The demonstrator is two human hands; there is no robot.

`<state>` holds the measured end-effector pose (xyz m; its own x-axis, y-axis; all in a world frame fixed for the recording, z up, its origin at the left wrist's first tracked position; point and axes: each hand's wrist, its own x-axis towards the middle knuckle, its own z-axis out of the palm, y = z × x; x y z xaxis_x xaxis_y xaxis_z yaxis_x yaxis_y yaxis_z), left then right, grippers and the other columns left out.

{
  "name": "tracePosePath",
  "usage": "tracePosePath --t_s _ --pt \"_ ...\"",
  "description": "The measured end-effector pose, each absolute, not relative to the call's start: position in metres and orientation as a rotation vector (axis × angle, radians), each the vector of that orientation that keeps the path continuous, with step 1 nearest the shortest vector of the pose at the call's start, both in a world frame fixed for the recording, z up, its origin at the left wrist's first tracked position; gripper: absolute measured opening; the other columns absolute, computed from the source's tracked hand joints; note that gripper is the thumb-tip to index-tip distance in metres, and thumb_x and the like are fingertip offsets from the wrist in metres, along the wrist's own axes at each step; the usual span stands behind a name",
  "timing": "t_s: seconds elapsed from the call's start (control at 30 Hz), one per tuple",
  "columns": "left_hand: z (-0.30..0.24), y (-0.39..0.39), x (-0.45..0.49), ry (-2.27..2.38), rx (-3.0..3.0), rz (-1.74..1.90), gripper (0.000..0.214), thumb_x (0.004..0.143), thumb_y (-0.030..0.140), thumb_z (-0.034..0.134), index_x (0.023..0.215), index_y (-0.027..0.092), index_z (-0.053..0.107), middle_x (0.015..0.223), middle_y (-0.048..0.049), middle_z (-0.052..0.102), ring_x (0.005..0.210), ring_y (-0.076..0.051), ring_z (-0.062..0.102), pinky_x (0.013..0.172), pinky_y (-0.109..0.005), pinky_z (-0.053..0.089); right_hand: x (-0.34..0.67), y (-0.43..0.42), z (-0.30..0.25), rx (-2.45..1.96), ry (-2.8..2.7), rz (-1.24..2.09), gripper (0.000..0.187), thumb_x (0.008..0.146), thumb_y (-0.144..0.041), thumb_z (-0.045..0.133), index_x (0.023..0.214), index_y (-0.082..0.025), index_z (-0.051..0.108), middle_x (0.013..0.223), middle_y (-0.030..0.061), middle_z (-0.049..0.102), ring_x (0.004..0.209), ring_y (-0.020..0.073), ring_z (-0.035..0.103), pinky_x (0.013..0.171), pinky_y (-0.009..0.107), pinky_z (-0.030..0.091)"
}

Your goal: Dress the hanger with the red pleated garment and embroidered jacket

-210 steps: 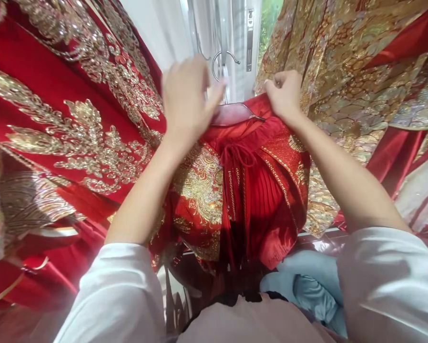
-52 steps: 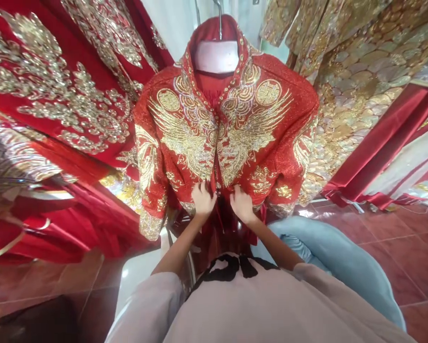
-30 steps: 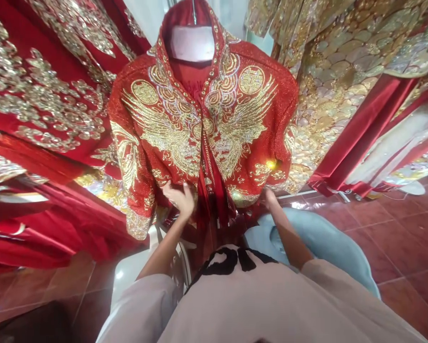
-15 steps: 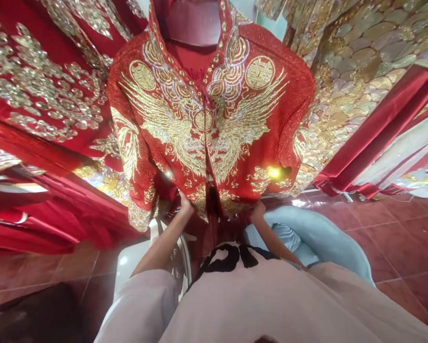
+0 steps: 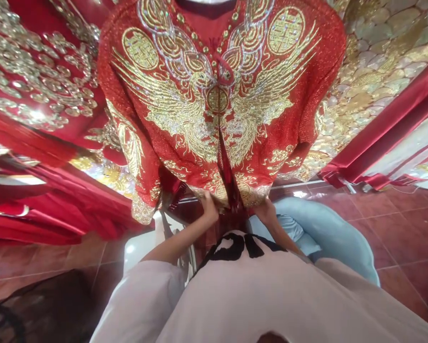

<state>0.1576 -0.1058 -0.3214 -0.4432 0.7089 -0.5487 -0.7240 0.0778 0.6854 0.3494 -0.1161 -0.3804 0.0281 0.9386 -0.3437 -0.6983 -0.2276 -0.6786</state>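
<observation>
In front of me hangs a red jacket (image 5: 292, 114) with gold bird embroidery, round gold emblems and a studded collar edge. Its front edges meet near the chest and part lower down. My left hand (image 5: 209, 207) grips the bottom hem on the left side of the opening, thumb on top. On the opposite side of the opening, my right hand (image 5: 266, 210) is closed on the same hem. Fabric hides most fingers of both hands. The jacket's left-hand sleeve (image 5: 131, 152) hangs free, ending in a pale beaded cuff.
A light blue armchair (image 5: 328, 224) stands close on my right, a white chair (image 5: 142, 245) on my left. Gold scale-patterned fabric (image 5: 374, 90) and red cloth with jewelled trim (image 5: 38, 90) flank the jacket. A dark object (image 5: 38, 305) lies on the tiled floor (image 5: 403, 233).
The jacket looks larger and nearer, its collar now partly out of view. Both hands have moved closer together at the hem, drawing the lower front toward me.
</observation>
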Motion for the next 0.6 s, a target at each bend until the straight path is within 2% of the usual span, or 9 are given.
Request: tracePosePath --t_s 0.17,0.4,0.5,0.6 --pt "-0.302 -0.128 0.179 1.135 0.143 1.530 0.033 0.069 0.024 0.074 0.100 0.017 0.064 0.097 -0.0054 0.069 0.092 -0.019 0.064 0.082 -0.030 0.051 0.336 -0.119 -0.355 -0.892 -0.252 1.710 0.028 0.060 -0.023 0.071 0.086 -0.018 0.063 0.078 0.0027 0.070 0.088 0.0221 0.066 0.081 0.037 0.055" --pt "-0.290 -0.138 0.183 0.957 0.324 1.251 0.035 0.052 0.012 0.078 0.085 0.016 0.065 0.082 -0.0012 0.069 0.079 -0.016 0.063 0.080 -0.029 0.048 0.333 -0.117 -0.334 -1.038 -0.204 1.649 0.028 0.058 -0.007 0.061 0.084 -0.016 0.058 0.072 0.0014 0.068 0.070 0.0181 0.067 0.063 0.029 0.057" --pt "-0.292 -0.140 0.187 0.974 0.329 1.197 0.030 0.053 0.009 0.074 0.080 0.016 0.062 0.079 0.0001 0.068 0.076 -0.015 0.063 0.075 -0.027 0.048 0.330 -0.120 -0.326 -1.053 -0.190 1.625 0.025 0.059 -0.010 0.066 0.081 -0.016 0.057 0.069 0.0001 0.068 0.061 0.0155 0.065 0.059 0.027 0.056" --pt "-0.294 -0.137 0.188 1.044 0.288 1.218 0.018 0.059 0.009 0.065 0.075 0.016 0.060 0.072 0.0010 0.066 0.070 -0.015 0.062 0.068 -0.026 0.049 0.327 -0.125 -0.311 -0.998 -0.247 1.692 0.032 0.056 -0.015 0.074 0.085 -0.015 0.061 0.079 0.0029 0.070 0.066 0.0159 0.066 0.062 0.026 0.056"
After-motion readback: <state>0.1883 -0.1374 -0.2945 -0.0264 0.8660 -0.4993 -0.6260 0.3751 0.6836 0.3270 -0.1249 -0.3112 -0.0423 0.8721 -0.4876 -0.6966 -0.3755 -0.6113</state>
